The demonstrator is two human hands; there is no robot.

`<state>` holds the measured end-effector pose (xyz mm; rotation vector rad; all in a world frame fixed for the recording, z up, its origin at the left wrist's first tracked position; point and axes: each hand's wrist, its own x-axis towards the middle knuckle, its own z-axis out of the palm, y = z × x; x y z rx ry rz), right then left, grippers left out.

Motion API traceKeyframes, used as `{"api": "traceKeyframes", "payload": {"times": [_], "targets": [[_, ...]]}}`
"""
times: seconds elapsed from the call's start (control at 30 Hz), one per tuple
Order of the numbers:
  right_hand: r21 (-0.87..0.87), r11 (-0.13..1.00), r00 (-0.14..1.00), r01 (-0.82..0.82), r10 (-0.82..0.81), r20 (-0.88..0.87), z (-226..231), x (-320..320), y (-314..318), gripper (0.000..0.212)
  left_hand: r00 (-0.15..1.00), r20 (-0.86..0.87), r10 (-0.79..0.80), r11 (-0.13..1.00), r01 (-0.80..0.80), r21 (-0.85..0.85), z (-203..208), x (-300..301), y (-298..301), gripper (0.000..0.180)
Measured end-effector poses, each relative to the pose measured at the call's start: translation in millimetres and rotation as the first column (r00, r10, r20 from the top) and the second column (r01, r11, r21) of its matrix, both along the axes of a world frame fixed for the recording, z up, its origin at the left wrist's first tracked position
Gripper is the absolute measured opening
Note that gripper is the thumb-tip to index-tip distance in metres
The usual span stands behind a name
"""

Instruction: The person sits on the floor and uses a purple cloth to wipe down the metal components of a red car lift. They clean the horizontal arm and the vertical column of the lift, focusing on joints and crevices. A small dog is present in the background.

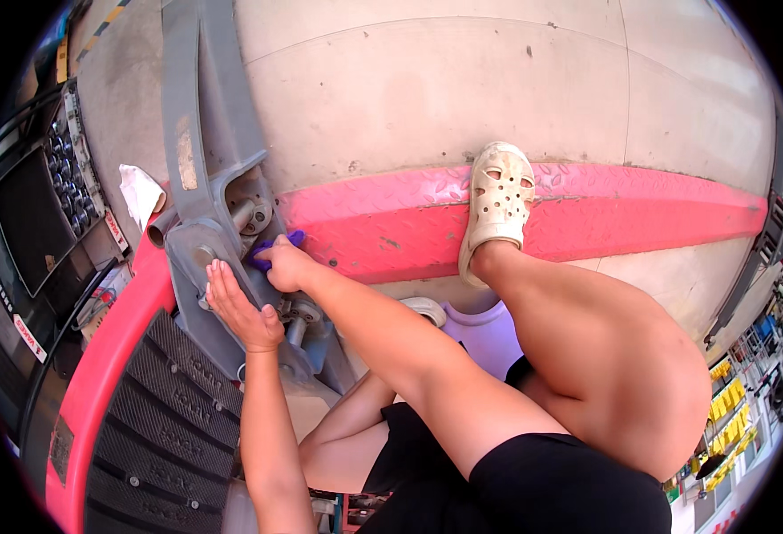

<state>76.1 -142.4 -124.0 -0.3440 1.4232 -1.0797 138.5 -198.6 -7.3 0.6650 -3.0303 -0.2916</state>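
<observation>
Pale floor (427,89) lies beyond a grey bracket (184,278). Right hand (288,267): fingers grip a purple cloth (296,238) beside it. Left hand (247,311): fingers extended over it. Wiping seems in hand; the next stroke calls for a firm pinch.

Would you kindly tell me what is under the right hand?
Parts of a purple cloth-like item show past the right hand, beside the grey bracket; the item's middle and any surface beneath are covered.

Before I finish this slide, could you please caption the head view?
At a grey metal bracket, the right hand holds a purple cloth while the left hand is open.
</observation>
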Motion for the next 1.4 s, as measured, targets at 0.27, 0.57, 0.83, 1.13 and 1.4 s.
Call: {"api": "traceKeyframes", "payload": {"times": [0.27, 0.57, 0.83, 1.13, 1.4], "targets": [[-0.368, 0.922, 0.938, -0.123, 0.229, 0.259, 11, -33, 18, 0.055, 1.0, 0.025, -0.008, 0.999, 0.009, -0.032, 2, -3, 2, 0.086], [0.243, 0.837, 0.178, 0.49, -0.369, 0.912, -16, -40, 121, 0.054, 0.998, 0.063, 0.003, 0.999, 0.0, -0.04, 5, 0, 3, 0.086], [0.379, 0.676, 0.102, 0.632, -0.557, 0.824, -5, -34, 72, 0.034, 0.999, 0.042, -0.006, 0.999, 0.007, -0.033, 3, 0, -2, 0.086], [0.301, 0.943, 0.951, 0.141, -0.045, -0.305, 22, -19, 27, 0.043, 1.0, 0.006, 0.001, 1.0, -0.001, -0.011, 1, 6, -3, 0.085], [-0.017, 0.994, 0.681, -0.106, 0.06, -0.73, 26, 5, 53, 0.071, 0.998, -0.057, -0.001, 0.999, 0.003, 0.04, 1, 11, -1, 0.085]]}}
